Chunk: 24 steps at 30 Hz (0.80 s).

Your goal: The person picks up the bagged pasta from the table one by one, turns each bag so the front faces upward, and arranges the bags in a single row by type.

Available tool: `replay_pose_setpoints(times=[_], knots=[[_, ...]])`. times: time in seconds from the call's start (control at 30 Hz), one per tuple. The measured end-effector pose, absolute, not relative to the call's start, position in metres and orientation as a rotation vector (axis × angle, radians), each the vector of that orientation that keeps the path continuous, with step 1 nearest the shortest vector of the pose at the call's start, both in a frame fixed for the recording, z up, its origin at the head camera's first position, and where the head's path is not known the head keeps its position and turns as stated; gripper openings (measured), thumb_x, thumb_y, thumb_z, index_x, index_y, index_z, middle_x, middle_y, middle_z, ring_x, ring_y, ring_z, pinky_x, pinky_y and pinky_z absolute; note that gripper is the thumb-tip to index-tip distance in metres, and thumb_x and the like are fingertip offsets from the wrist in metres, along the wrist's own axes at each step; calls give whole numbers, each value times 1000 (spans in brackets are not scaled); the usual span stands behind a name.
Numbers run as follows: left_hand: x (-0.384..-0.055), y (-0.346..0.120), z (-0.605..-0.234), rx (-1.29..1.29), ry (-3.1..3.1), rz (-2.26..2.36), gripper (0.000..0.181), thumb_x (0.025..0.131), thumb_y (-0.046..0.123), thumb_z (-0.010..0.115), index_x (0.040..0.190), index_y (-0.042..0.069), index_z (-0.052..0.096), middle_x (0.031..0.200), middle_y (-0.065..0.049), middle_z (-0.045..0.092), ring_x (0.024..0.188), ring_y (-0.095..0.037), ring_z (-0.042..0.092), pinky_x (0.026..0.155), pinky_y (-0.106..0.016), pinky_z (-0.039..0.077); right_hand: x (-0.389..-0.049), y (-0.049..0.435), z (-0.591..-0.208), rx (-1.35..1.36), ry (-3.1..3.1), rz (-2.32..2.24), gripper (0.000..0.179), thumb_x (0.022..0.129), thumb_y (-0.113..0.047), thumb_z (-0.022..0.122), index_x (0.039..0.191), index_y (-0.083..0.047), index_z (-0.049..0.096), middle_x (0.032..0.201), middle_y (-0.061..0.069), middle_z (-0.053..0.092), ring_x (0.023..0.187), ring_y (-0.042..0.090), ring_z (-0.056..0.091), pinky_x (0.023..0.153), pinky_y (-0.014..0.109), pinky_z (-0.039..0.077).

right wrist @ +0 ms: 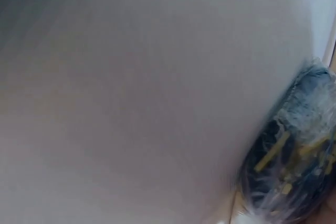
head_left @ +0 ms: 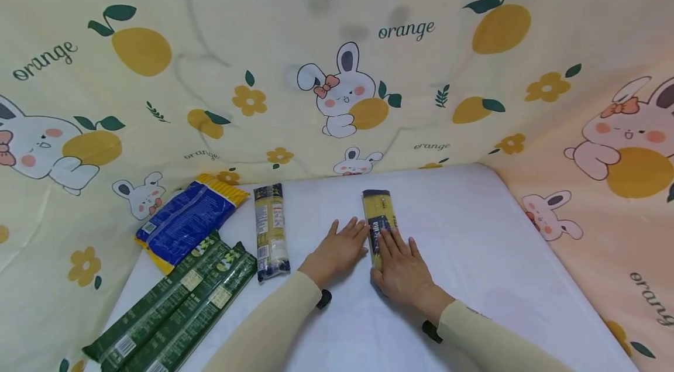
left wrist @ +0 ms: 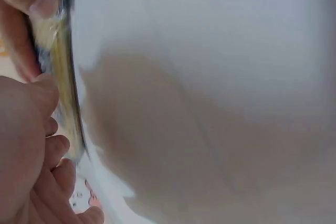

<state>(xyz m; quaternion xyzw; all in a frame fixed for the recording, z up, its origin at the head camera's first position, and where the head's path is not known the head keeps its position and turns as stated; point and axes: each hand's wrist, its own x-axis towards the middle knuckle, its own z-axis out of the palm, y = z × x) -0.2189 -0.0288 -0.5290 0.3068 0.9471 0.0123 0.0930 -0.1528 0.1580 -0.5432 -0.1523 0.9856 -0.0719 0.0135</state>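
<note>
A slim pasta pack [head_left: 378, 208], yellow with a navy label and navy end, lies lengthwise on the white table. My right hand [head_left: 402, 272] rests over its near part with fingers straight, hiding much of the lower half. On the pack's left side is my left hand [head_left: 339, 249], fingers extended and fingertips right at its edge. In the left wrist view, yellow strands show through the clear wrap of the pasta pack [left wrist: 64, 77], between the left hand [left wrist: 31, 145] and the right thumb. The right wrist view catches a crinkled clear-and-dark end of the pasta pack [right wrist: 289, 166].
Left of my hands lies another gold-and-navy pack [head_left: 271, 231]. Two long green packs [head_left: 174, 307] lie diagonally at the left front, beside a blue-and-yellow bag [head_left: 189, 220]. A rabbit-and-orange print cloth [head_left: 274, 56] rises behind the table [head_left: 500, 255] and along its sides.
</note>
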Motion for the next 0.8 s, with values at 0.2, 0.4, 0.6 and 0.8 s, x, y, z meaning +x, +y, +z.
replay_pose_setpoints(times=[0.2,0.4,0.6,0.8], knots=[[-215,-68,-515,814,2868,180,59,115,41,39,167,13,31,174,-5,28,164,-24,19,131,-56,15,-157,168,-534,-411,3049,-169,71,106,-39,49,162,3,35,172,19,28,161,40,21,125,67,21],[-221,-129,-503,646,2937,294,57,115,36,42,165,10,34,172,-10,32,163,-28,20,130,-60,15,-163,193,-529,-361,3066,-183,68,105,-32,49,161,4,36,172,21,28,160,42,23,125,69,20],[-225,-189,-506,488,2984,203,57,114,33,45,163,5,37,169,-16,37,160,-36,27,126,-68,18,-171,227,-528,-362,3081,-122,69,105,-33,48,161,5,35,171,23,29,159,44,25,123,70,22],[-223,-222,-511,408,2956,193,62,115,38,42,164,1,34,169,-21,34,160,-41,23,124,-71,17,-176,258,-526,-370,3065,-90,69,106,-33,48,161,7,33,170,25,28,158,46,25,123,71,22]])
